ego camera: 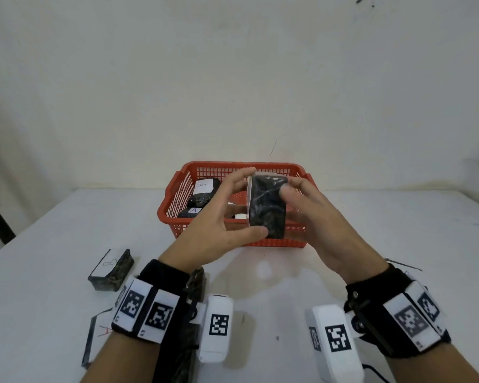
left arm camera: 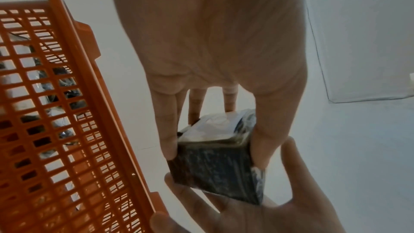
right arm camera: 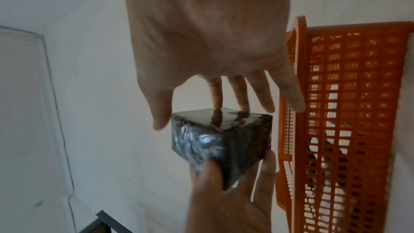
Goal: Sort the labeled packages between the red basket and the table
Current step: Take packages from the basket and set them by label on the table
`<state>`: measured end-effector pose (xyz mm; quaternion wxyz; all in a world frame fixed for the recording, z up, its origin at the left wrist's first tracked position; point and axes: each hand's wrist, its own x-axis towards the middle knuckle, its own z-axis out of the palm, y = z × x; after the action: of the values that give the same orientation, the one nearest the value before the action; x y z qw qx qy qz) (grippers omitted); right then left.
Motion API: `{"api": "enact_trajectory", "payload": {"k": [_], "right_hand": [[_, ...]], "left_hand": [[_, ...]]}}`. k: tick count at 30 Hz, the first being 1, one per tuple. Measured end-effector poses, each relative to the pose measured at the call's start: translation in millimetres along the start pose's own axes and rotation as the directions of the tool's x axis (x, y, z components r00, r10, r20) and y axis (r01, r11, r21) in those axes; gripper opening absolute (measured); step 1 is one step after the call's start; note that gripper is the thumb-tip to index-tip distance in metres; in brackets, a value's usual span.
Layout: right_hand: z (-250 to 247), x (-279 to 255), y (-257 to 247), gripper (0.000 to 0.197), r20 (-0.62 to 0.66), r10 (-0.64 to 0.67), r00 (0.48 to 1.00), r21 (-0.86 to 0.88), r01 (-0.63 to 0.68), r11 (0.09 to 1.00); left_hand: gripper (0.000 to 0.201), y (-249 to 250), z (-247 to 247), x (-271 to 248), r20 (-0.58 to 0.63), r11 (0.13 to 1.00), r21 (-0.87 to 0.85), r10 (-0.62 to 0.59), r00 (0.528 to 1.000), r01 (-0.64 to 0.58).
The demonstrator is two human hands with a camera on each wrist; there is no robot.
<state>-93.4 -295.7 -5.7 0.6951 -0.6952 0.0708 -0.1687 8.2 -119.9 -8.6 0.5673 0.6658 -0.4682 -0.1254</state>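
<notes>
Black wrap, glossy and crinkled: that's the package (ego camera: 266, 207) held up on end in front of the red basket (ego camera: 174, 201), above its near wall. The left hand (ego camera: 219, 219) pinches it, thumb at the bottom, fingers over the top; the right hand (ego camera: 313, 214) lies against its other side with fingers nearly straight, touching more than gripping. Its white label faces away, so the letter can't be read.

How far along? Partway, I'd say. Inside the basket sit at least two packages labelled A (ego camera: 203, 189), plus more white paper behind the hands. In front of the basket, to its left, a package marked B (ego camera: 111, 268) lies on the table (ego camera: 398, 244), and nearer still a sheet bearing a red A (ego camera: 98, 334). The held one awaits its verdict.

The table is plain white, backed by a bare, faintly scuffed white wall (ego camera: 233, 78).
</notes>
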Motion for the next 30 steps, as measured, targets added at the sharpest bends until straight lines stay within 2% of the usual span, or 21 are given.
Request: {"api": "enact_trajectory", "payload": {"k": [4, 7, 12, 17, 20, 23, 26, 28, 30], "right_hand": [[-0.2, -2.3, -5.0, 0.062, 0.084, 0.128, 0.988, 0.050, -0.133, 0.990], [2.9, -3.1, -5.2, 0.063, 0.092, 0.171, 0.981, 0.103, -0.180, 0.978], [3.2, 2.0, -3.3, 0.063, 0.056, 0.157, 0.986, 0.200, -0.165, 0.966], [0.7, 1.4, -5.5, 0.064, 0.064, 0.149, 0.987, 0.205, -0.159, 0.966], [-6.8, -3.9, -14.9, 0.057, 0.099, 0.163, 0.982, 0.159, -0.177, 0.971], [-23.8, -17.9, -31.2, 0.043, 0.012, 0.116, 0.993, -0.006, -0.116, 0.993], [-48.1, -43.1, -46.6, 0.034, -0.094, 0.064, 0.994, -0.174, -0.079, 0.982], [-64.6, -61.4, -51.1, 0.037, -0.128, 0.057, 0.990, -0.223, -0.085, 0.971], [-85.2, -79.8, -51.9, 0.037, -0.218, 0.049, 0.975, -0.198, -0.094, 0.976]], "left_hand": [[0.087, -2.6, 1.2, 1.4, 0.020, 0.998, -0.044, 0.051, 0.998, -0.050], [0.086, -3.2, 6.4, 3.4, 0.059, 0.997, 0.001, 0.082, 0.995, -0.083], [0.092, -2.0, 8.3, 5.0, 0.061, 0.994, 0.059, 0.093, 0.994, -0.097], [0.091, -0.9, 9.5, 4.8, 0.042, 0.982, 0.136, 0.127, 0.991, -0.131], [0.092, 2.7, 10.4, 3.9, 0.022, 0.969, 0.197, 0.146, 0.989, -0.148], [0.091, 10.2, 16.7, 4.2, 0.026, 0.947, 0.275, 0.167, 0.986, -0.168], [0.091, 22.3, 33.4, 13.7, 0.100, 0.927, 0.329, 0.153, 0.983, -0.177], [0.091, 31.5, 51.4, 23.6, 0.178, 0.907, 0.355, 0.170, 0.969, -0.225], [0.087, 41.3, 76.0, 35.4, 0.244, 0.875, 0.371, 0.233, 0.941, -0.313]]}}
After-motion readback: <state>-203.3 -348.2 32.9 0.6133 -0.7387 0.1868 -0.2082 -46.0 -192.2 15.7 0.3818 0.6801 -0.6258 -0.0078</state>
